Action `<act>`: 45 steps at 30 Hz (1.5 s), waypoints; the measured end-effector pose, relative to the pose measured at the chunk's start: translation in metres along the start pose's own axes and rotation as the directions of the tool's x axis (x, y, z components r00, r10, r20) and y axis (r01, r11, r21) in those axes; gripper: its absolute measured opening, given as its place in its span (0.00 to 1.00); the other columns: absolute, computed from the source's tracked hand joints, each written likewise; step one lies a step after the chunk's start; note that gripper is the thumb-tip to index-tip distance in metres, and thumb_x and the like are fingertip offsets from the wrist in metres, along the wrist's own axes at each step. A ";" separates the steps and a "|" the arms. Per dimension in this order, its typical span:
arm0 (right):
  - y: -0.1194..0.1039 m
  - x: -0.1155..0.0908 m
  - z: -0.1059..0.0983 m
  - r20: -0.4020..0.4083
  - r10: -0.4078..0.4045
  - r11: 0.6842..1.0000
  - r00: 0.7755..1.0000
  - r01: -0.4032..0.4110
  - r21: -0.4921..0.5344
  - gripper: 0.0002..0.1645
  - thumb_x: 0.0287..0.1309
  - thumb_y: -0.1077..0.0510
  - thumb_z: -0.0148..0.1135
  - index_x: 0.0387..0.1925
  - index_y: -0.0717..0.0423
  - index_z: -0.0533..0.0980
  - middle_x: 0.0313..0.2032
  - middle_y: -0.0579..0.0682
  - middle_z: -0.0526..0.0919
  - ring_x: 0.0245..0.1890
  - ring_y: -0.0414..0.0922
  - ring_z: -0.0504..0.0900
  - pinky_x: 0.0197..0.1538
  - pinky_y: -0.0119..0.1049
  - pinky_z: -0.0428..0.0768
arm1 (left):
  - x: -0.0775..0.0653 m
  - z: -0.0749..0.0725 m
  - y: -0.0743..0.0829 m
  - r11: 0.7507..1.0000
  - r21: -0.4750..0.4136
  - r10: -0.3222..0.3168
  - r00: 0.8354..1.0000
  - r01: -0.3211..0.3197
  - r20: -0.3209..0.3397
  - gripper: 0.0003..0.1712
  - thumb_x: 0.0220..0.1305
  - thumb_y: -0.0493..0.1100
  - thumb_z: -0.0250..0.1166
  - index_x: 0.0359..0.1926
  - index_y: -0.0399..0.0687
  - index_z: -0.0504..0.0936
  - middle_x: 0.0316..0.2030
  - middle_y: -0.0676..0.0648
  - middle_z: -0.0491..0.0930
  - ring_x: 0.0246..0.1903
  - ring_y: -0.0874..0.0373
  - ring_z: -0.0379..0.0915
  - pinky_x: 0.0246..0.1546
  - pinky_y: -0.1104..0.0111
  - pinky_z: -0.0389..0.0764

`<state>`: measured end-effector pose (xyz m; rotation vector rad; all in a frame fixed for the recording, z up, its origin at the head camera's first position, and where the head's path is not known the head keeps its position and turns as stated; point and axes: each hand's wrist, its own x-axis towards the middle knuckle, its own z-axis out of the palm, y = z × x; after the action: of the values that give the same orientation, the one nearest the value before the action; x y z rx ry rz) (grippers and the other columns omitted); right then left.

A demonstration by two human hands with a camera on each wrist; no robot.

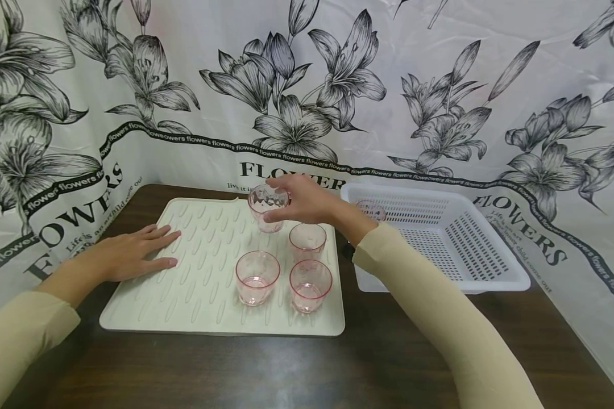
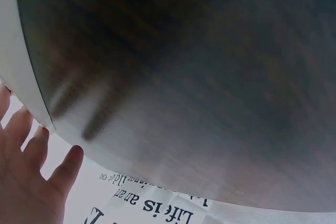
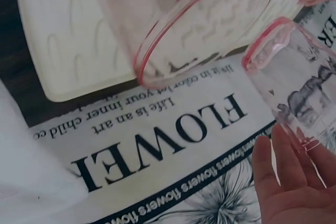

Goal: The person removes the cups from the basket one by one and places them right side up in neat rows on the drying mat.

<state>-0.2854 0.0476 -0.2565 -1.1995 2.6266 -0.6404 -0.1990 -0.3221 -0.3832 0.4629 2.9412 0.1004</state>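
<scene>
My right hand (image 1: 307,199) grips a clear pink-rimmed glass (image 1: 266,211) at the far right part of a cream ridged drying mat (image 1: 199,267). Its rim is uppermost; whether its base touches the mat I cannot tell. Nearer to me on the mat's right side stand three like glasses: one (image 1: 307,241) just below the right hand, one (image 1: 257,278) front left, one (image 1: 310,286) front right. With fingers spread, my left hand (image 1: 135,253) rests on the mat's left edge. The right wrist view shows the held glass (image 3: 294,77) beside the fingers.
A white perforated basket (image 1: 496,284) stands right of the mat, under the right forearm. Another pink-rimmed glass (image 1: 370,210) shows in its far left corner. The dark wooden table (image 1: 210,369) is backed by a flower-printed cloth (image 1: 184,153).
</scene>
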 end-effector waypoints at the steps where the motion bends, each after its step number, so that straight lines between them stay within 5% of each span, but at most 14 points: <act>1: -0.001 0.001 0.002 0.011 0.004 1.000 1.000 -0.004 0.001 0.48 0.58 0.44 0.72 0.73 0.57 0.63 0.69 0.53 0.70 0.64 0.46 0.74 0.64 0.40 0.72 | 0.000 0.000 0.000 1.000 -0.001 0.000 1.000 0.000 -0.001 0.49 0.67 0.74 0.50 0.75 0.46 0.61 0.73 0.33 0.58 0.70 0.29 0.51 0.58 0.33 0.63; 19: 0.001 0.021 0.033 0.153 0.021 0.999 0.988 -0.014 -0.047 0.46 0.59 0.48 0.72 0.72 0.60 0.62 0.67 0.57 0.72 0.67 0.50 0.71 0.69 0.41 0.66 | 0.001 0.001 0.000 1.000 -0.007 -0.006 1.000 0.006 -0.002 0.49 0.66 0.74 0.50 0.75 0.47 0.61 0.73 0.34 0.57 0.71 0.29 0.51 0.58 0.33 0.64; 30: -0.001 0.024 0.042 0.209 0.017 0.997 0.978 0.000 -0.081 0.45 0.61 0.50 0.70 0.74 0.57 0.61 0.70 0.51 0.69 0.68 0.47 0.70 0.69 0.39 0.64 | 0.001 0.001 0.000 1.000 -0.006 -0.009 1.000 0.009 0.000 0.49 0.66 0.75 0.49 0.75 0.47 0.61 0.73 0.34 0.57 0.71 0.29 0.51 0.58 0.33 0.64; 45: 0.000 0.012 0.017 0.200 0.066 0.996 0.978 -0.052 -0.072 0.51 0.63 0.46 0.68 0.78 0.51 0.52 0.75 0.50 0.59 0.73 0.48 0.61 0.72 0.39 0.61 | 0.001 -0.001 0.002 1.000 -0.004 -0.011 1.000 0.011 0.003 0.49 0.66 0.74 0.50 0.75 0.46 0.61 0.73 0.33 0.57 0.71 0.29 0.50 0.58 0.32 0.63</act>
<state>-0.2877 0.0335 -0.2720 -1.1341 2.5194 -0.4011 -0.1991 -0.3197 -0.3820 0.4465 2.9400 0.1047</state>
